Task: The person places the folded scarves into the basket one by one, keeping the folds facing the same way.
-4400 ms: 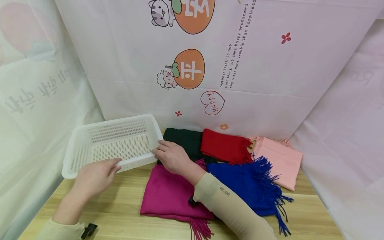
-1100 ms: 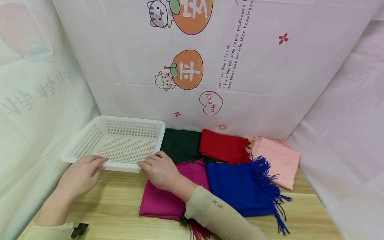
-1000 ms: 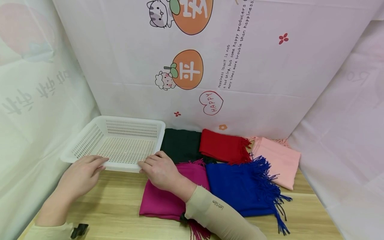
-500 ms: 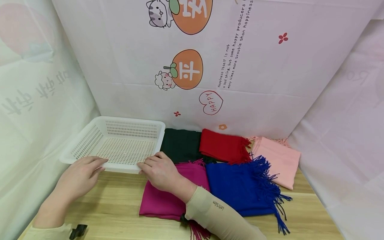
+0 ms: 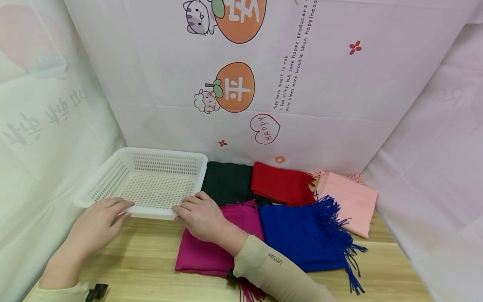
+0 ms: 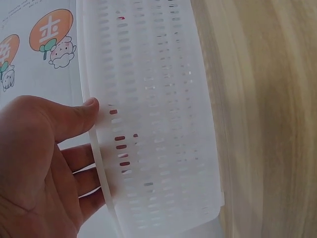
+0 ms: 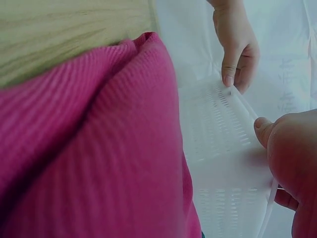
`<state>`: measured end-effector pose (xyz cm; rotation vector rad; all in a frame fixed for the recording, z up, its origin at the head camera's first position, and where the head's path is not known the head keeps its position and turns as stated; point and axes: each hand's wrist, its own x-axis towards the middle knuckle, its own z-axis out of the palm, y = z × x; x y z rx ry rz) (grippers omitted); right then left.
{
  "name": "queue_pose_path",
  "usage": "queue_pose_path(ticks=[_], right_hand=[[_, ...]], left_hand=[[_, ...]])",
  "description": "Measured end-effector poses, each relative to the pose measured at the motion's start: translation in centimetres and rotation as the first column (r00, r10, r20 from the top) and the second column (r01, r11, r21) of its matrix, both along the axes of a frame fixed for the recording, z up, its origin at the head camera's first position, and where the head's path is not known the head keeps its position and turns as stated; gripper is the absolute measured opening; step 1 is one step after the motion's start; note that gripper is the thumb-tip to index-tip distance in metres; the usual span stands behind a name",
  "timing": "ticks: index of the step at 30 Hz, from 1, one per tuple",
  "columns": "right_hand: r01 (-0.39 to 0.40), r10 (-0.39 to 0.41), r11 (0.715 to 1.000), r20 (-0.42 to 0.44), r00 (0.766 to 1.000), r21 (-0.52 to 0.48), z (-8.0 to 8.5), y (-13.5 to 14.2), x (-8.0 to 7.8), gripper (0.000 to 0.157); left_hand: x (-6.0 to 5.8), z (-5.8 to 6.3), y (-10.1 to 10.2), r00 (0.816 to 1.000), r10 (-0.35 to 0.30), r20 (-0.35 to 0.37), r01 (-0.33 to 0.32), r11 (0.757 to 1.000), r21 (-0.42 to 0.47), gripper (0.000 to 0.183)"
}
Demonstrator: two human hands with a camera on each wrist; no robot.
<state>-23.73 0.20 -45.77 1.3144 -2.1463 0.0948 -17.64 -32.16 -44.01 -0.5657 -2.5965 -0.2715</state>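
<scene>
A white plastic basket with slotted walls stands at the back left, nothing inside it. My left hand grips its near rim toward the left; the left wrist view puts the thumb on the outer wall of the basket and the other fingers over the rim. Near the front right corner, my right hand pinches the same rim, its forearm crossing a folded magenta scarf. That magenta scarf fills much of the right wrist view, with the right hand at the edge.
Folded fringed scarves lie right of the basket: dark green, red, pink and blue. The dark green one lies against the basket's right side. Printed white cloth walls in the wooden table behind and at both sides.
Since the oldest frame, the basket has turned from a slant to square with the back wall, and both hands have shifted left with it. Over the last second it has barely moved.
</scene>
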Motion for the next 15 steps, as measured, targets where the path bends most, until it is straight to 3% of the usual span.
queue_pose_path(ticks=[8,15], right_hand=[[0.002,-0.002,1.000,0.003,1.000,0.010,0.02,0.03,0.06,0.031],[0.024,-0.025,0.999,0.027,0.999,0.033,0.11,0.06,0.00,0.033]], left_hand=[[0.09,-0.10,0.01,1.000,-0.003,0.007,0.003,1.000,-0.006,0.031],[0.26,0.14,0.65,0.998,0.021,0.058,-0.021,1.000,-0.007,0.033]])
